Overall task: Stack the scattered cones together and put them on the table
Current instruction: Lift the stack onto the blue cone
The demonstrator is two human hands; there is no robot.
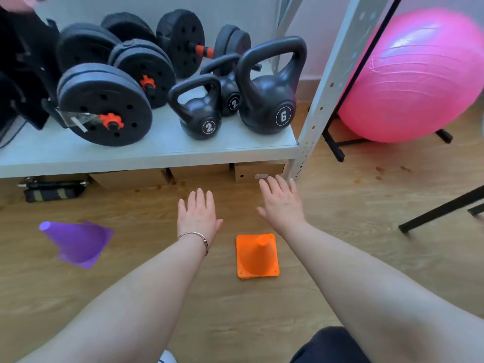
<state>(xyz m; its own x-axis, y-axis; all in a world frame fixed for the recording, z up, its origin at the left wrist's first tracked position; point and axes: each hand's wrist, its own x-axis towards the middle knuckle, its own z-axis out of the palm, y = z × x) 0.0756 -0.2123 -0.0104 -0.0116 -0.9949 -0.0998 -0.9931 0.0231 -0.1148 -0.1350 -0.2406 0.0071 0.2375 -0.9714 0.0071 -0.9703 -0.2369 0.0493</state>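
An orange cone [257,255] stands upright on the wooden floor between my two forearms. A purple cone [77,242] lies on its side on the floor at the left, tip pointing left. My left hand [197,214] is stretched out flat above the floor, fingers apart, holding nothing, a bracelet on its wrist. My right hand [281,203] is also flat and empty, just beyond the orange cone. Neither hand touches a cone.
A white metal shelf [146,153] ahead carries black dumbbells [104,106] and kettlebells [269,100]. Cardboard boxes [258,171] sit under it. A pink exercise ball [419,77] rests at the right on a black stand. A black table leg [442,208] crosses the right edge.
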